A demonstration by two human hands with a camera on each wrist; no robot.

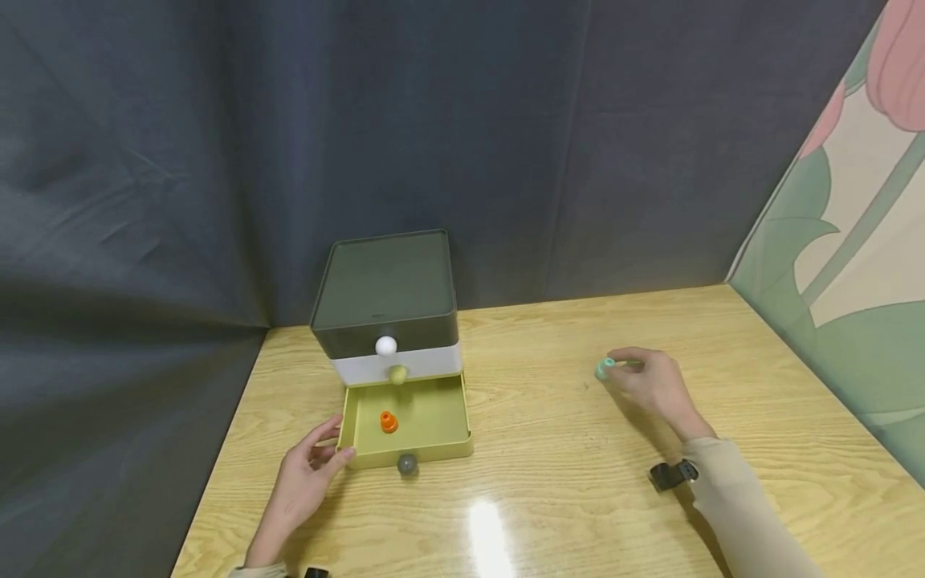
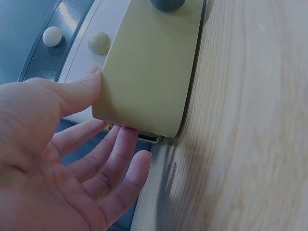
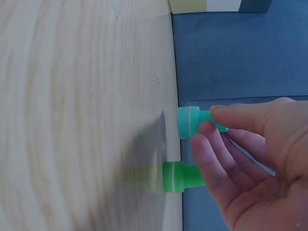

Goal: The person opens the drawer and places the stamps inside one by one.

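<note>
My left hand point(image 1: 299, 482) holds the front left corner of the pulled-out olive drawer point(image 1: 444, 454). In the left wrist view its thumb lies at the front panel point(image 2: 154, 72), the fingers along the side. Inside the drawer stands an orange stepped plastic piece point(image 1: 389, 422), shaped like a small peg. Out to the right, my right hand point(image 1: 659, 392) pinches a teal peg-like piece point(image 3: 188, 122) by its narrow end between thumb and fingers, close over the table. A similar green piece point(image 3: 177, 176) stands on the table beside those fingers, mostly hidden by the hand in the head view.
The drawer belongs to a small cabinet with a dark top point(image 1: 386, 277) and a white middle drawer point(image 1: 441, 360). Round knobs stick out in front: white point(image 1: 386, 346), olive point(image 1: 398, 374) and dark grey point(image 1: 408, 464). A dark curtain point(image 1: 506, 160) hangs behind the wooden table point(image 1: 549, 482).
</note>
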